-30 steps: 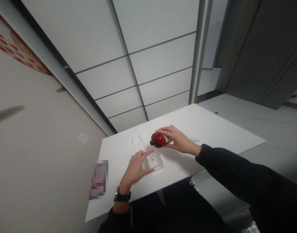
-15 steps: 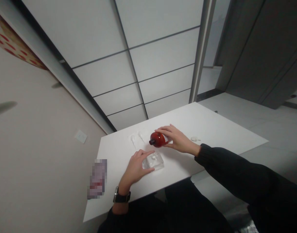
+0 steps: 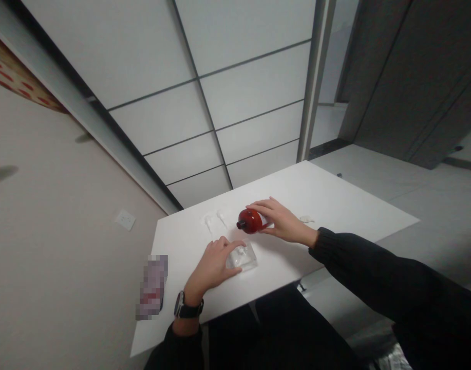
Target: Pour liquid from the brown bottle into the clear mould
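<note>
My right hand grips a round red bottle with a dark neck, tipped on its side so the neck points left, just above the white table. Below the bottle, a clear square glass dish rests on the table. My left hand lies against the dish's left side, thumb and fingers around its edge. A dark watch sits on that wrist. Both arms wear black sleeves.
Two small clear items lie on the table beyond the dish, and a small pale scrap lies right of my right hand. A blurred flat packet lies near the table's left edge. A beige wall with a socket borders the left.
The hands, bottle and dish keep their positions; only the camera view has shifted slightly.
</note>
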`<action>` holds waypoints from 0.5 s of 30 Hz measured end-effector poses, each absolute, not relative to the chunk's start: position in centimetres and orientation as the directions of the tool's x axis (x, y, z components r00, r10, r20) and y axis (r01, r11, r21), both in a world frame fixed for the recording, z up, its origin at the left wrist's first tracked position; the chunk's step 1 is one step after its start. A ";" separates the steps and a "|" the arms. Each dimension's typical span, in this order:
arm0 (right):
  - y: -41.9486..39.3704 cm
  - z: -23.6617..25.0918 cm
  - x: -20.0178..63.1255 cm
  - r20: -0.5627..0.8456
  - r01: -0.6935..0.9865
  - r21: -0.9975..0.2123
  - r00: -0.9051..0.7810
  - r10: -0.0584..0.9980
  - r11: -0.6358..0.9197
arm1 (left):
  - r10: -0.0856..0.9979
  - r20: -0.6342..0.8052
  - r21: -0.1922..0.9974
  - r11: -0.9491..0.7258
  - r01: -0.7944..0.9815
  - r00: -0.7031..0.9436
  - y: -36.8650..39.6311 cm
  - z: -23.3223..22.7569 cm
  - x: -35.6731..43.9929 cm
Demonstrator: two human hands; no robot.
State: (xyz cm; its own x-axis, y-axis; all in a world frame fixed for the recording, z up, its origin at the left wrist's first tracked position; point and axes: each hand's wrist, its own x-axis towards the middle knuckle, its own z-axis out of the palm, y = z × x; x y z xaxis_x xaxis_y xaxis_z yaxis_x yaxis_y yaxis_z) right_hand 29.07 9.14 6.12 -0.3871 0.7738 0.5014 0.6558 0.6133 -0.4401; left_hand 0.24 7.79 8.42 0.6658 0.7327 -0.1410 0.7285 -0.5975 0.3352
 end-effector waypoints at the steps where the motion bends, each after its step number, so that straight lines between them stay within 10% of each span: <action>1: 9.2 6.0 29.1 0.510 0.653 -0.440 -0.383 0.770 0.616 | 0.727 -0.153 0.333 -0.600 0.727 0.670 7.8 8.5 0.3; 15: 8.8 5.8 29.9 0.505 0.654 -0.447 -0.378 0.776 0.610 | 0.673 -0.228 0.358 -0.614 0.703 0.704 8.2 9.1 0.6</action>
State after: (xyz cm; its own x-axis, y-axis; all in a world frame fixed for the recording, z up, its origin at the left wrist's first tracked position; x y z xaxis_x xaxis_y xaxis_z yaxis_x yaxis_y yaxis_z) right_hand 29.91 8.81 5.83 -0.3776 0.7759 0.5053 0.6545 0.6097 -0.4472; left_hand 0.61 8.23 9.14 0.7036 0.6730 -0.2281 0.7034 -0.6140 0.3581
